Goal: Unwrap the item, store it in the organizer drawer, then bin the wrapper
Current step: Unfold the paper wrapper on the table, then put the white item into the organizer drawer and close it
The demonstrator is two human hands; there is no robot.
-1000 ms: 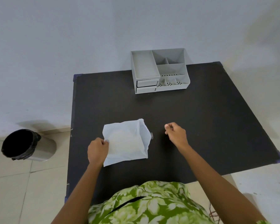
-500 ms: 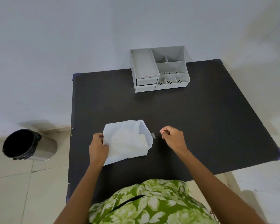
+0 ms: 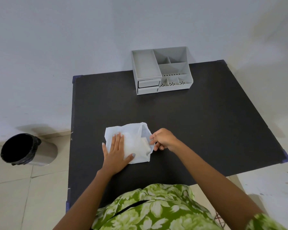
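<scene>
A white paper-like wrapper (image 3: 133,138) lies on the black table (image 3: 198,122), its right end gaping open. Whatever is inside stays hidden apart from a pale fold at the mouth. My left hand (image 3: 117,151) rests flat on the wrapper's left half, fingers spread, pinning it down. My right hand (image 3: 163,139) is at the open mouth, fingertips pinching the wrapper's edge. The grey organizer (image 3: 161,70) stands at the table's far edge, its two small drawers (image 3: 148,86) closed on its front left.
A steel bin with a black liner (image 3: 22,150) stands on the tiled floor left of the table. A white wall is right behind the organizer. Bare table surface stretches between the wrapper and the organizer.
My left hand let go of the wrapper's left edge and now lies flat on top of it. My right hand moved left from the table to the wrapper's open mouth.
</scene>
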